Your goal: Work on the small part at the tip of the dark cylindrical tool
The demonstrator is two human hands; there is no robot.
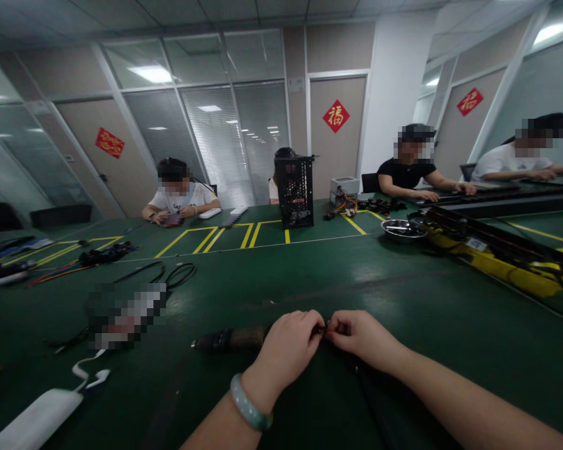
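Tool (232,339), tapered, cylindrical, beside left hand (291,340)

We've got a green table (309,275) with yellow lines (171,244). On it we see a dark cylindrical tool (232,339), black computer case (296,192), metal bowl (404,232).

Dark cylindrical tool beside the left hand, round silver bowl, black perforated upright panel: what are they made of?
Dark cylindrical tool: body likely matte plastic or rubber, little sheen; tip looks metal, bright glint.
Round silver bowl: probably polished stainless steel, mirror-like highlights.
Black perforated upright panel: perhaps painted sheet metal, given regular holes; plastic possible.
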